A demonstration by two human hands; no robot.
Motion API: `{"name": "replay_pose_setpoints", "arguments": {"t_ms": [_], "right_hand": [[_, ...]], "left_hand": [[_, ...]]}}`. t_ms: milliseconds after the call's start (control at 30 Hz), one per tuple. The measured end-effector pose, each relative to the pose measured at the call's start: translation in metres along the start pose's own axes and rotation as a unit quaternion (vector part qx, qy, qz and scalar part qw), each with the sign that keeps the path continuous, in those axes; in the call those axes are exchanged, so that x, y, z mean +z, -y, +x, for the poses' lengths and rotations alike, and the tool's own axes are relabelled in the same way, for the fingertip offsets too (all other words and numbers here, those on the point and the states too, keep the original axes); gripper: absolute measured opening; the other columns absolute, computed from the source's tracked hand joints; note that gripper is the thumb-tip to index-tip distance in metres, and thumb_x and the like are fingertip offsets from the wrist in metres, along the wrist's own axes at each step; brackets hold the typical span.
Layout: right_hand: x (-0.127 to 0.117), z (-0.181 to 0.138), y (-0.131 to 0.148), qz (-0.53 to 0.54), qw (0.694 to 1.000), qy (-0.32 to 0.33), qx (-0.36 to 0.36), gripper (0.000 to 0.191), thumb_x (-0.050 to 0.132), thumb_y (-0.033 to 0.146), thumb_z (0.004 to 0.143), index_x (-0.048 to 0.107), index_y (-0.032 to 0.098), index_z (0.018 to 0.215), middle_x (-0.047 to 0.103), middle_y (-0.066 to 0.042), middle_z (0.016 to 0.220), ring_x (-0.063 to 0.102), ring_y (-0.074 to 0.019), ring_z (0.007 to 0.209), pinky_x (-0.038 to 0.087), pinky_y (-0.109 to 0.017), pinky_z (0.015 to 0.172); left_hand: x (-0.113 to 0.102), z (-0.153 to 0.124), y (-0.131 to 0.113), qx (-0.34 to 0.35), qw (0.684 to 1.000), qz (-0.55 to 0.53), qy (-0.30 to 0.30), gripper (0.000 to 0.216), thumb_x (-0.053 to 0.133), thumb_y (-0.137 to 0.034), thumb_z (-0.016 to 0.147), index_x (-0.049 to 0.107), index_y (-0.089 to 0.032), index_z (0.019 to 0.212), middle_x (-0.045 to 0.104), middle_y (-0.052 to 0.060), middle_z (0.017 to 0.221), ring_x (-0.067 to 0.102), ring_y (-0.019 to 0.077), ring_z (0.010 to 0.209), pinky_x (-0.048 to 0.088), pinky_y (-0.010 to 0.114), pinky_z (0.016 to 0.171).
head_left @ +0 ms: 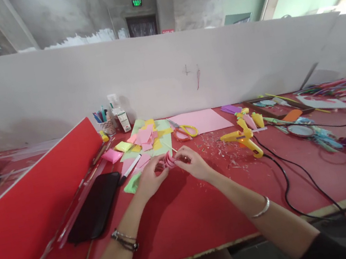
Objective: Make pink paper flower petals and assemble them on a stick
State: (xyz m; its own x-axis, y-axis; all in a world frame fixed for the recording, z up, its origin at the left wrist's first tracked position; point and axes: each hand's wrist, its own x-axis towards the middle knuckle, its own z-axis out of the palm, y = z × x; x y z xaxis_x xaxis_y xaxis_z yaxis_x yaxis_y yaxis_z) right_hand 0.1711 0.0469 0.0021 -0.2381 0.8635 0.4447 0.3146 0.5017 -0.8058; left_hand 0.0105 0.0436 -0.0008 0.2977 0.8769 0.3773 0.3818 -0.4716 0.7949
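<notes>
A small curled piece of pink paper [168, 160] is held between both hands, over the middle of the red table. My left hand [151, 176] pinches its left side, fingers bent round it. From the right, the fingers of my right hand [193, 163] are closed on its edge, and a thin pale stick [170, 147] rises just beside them. Just beyond are red-and-yellow scissors [187, 131] on the table. Left of my left hand lie a bright green crumpled piece [132, 184] and a black-and-white marker [129, 169].
A yellow glue gun [243, 140] lies on the right, its black cable trailing to the table's front edge. A red board [41, 201] leans at the left beside a black phone-like slab [94, 207]. Paper scraps [147, 136], a pen cup [106, 125] and a bottle [120, 117] stand behind.
</notes>
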Motion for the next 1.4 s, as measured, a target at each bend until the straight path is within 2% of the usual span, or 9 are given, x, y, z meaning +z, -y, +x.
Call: {"name": "replay_pose_setpoints", "arguments": {"t_ms": [133,267,433,633,767,933,1067,1200,1400], "right_hand": [[0.000,0.000,-0.001,-0.007,1.000,0.008,-0.008,0.004,0.054,0.014,0.070,0.057,0.017,0.069,0.044,0.001,0.072,0.044,-0.0073,0.058,0.039,-0.021,0.055],[0.000,-0.001,-0.001,-0.006,1.000,0.013,-0.023,0.001,0.058,0.018,0.068,0.058,0.018,0.068,0.043,0.001,0.074,0.041,-0.0065,0.055,0.039,-0.021,0.053],[-0.001,-0.001,0.000,-0.037,0.998,-0.004,-0.045,0.003,0.059,0.015,0.067,0.060,0.018,0.068,0.044,0.001,0.072,0.040,-0.0058,0.052,0.038,-0.021,0.051],[-0.003,0.001,0.001,-0.070,0.996,-0.039,-0.035,0.006,0.055,0.012,0.069,0.057,0.017,0.067,0.044,0.001,0.067,0.041,-0.0077,0.053,0.037,-0.022,0.053],[-0.006,0.003,-0.002,-0.095,0.994,-0.061,-0.015,0.006,0.054,0.014,0.071,0.057,0.017,0.067,0.043,0.001,0.067,0.039,-0.0077,0.052,0.035,-0.022,0.051],[-0.012,0.006,-0.010,-0.146,0.986,-0.075,0.017,0.007,0.056,0.013,0.070,0.060,0.018,0.065,0.042,0.002,0.065,0.037,-0.0075,0.050,0.034,-0.022,0.051],[-0.017,0.008,-0.020,-0.187,0.979,-0.075,0.041,0.009,0.057,0.012,0.069,0.063,0.018,0.066,0.041,0.002,0.062,0.037,-0.0081,0.051,0.034,-0.023,0.053],[-0.017,0.007,-0.027,-0.217,0.973,-0.057,0.055,0.008,0.059,0.014,0.068,0.064,0.019,0.064,0.041,0.003,0.060,0.039,-0.0091,0.054,0.033,-0.023,0.054],[-0.014,0.003,-0.029,-0.233,0.971,-0.003,0.060,0.011,0.064,0.010,0.061,0.060,0.018,0.054,0.036,0.004,0.057,0.037,-0.0074,0.051,0.028,-0.021,0.051]], "left_hand": [[-0.002,0.002,0.000,0.002,1.000,0.011,-0.026,0.018,0.043,-0.021,0.069,0.056,-0.017,0.082,0.058,0.002,0.076,0.056,0.0122,0.065,0.047,0.025,0.061],[-0.005,0.003,0.002,0.001,0.996,0.027,-0.079,0.010,0.048,-0.024,0.067,0.056,-0.018,0.069,0.056,0.002,0.076,0.054,0.0133,0.068,0.046,0.025,0.062],[-0.008,0.004,0.004,0.000,0.985,0.057,-0.165,0.009,0.051,-0.027,0.067,0.055,-0.018,0.066,0.052,0.003,0.080,0.052,0.0151,0.077,0.045,0.026,0.066],[-0.009,0.005,0.011,-0.007,0.975,0.097,-0.202,0.013,0.048,-0.027,0.071,0.056,-0.017,0.070,0.053,0.003,0.077,0.052,0.0140,0.070,0.045,0.025,0.061],[-0.010,0.003,0.015,-0.006,0.972,0.143,-0.188,0.015,0.045,-0.027,0.074,0.056,-0.016,0.073,0.054,0.004,0.078,0.053,0.0144,0.068,0.045,0.024,0.058],[-0.004,0.002,0.008,0.037,0.965,0.237,-0.109,0.012,0.049,-0.020,0.073,0.059,-0.018,0.080,0.057,0.006,0.085,0.052,0.0207,0.086,0.041,0.033,0.078],[0.001,0.005,0.007,0.045,0.948,0.309,-0.064,0.018,0.053,-0.021,0.072,0.059,-0.020,0.089,0.058,0.010,0.095,0.050,0.0270,0.094,0.036,0.042,0.083],[0.005,0.008,0.009,0.037,0.934,0.353,-0.048,0.013,0.051,-0.025,0.075,0.060,-0.020,0.084,0.061,0.009,0.090,0.051,0.0266,0.092,0.031,0.044,0.086],[0.007,0.007,0.007,0.014,0.923,0.380,-0.050,0.021,0.041,-0.027,0.081,0.060,-0.020,0.079,0.065,0.008,0.080,0.055,0.0245,0.085,0.028,0.045,0.088]]}}
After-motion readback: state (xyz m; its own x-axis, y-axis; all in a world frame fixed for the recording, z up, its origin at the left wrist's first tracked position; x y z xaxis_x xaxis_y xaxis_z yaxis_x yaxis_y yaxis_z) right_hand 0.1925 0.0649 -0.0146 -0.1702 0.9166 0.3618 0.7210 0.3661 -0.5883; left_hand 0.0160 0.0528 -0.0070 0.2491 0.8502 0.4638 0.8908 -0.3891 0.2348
